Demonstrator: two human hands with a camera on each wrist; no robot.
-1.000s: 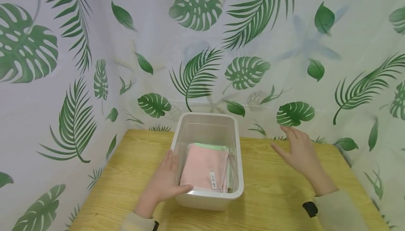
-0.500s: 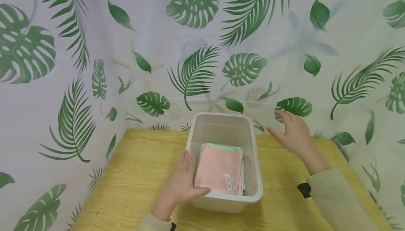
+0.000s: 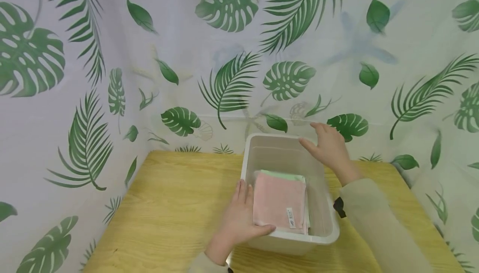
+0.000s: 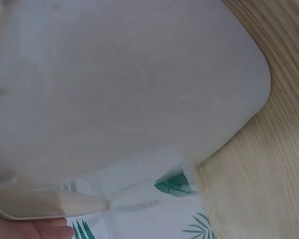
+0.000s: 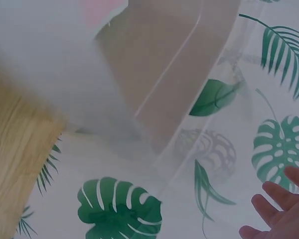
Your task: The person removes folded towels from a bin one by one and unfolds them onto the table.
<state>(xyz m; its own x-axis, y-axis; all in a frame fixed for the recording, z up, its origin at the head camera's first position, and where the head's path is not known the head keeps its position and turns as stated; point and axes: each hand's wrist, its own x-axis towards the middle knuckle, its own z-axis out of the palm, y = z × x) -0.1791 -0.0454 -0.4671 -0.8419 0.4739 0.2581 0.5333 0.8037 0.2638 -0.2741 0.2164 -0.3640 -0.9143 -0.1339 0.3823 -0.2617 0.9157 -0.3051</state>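
A white plastic bin [image 3: 245, 161] stands on the wooden table in the head view. Inside lie folded cloths: a pink cloth [image 3: 278, 198] with a white tag on top, and the edge of a green cloth [image 3: 286, 176] behind it. My left hand [image 3: 239, 219] presses the bin's near left corner, thumb stretched along the front rim, fingers extended at the left side. The left wrist view shows the bin's outer wall [image 4: 139, 84] with fingers [image 4: 50, 229] below its rim. Near the far right corner, my right hand [image 3: 329, 146] hovers with its fingers spread, holding nothing.
The wooden table [image 3: 176, 198] extends left of the bin. White leaf-print sheets [image 3: 168, 15] hang behind the table and along both sides, and the bin's far end stands close to the back one. Both wrists carry black straps.
The bin with its cloths has slid right across the table, and my left hand has moved along with it. My right hand has moved left, to the bin's far right corner.
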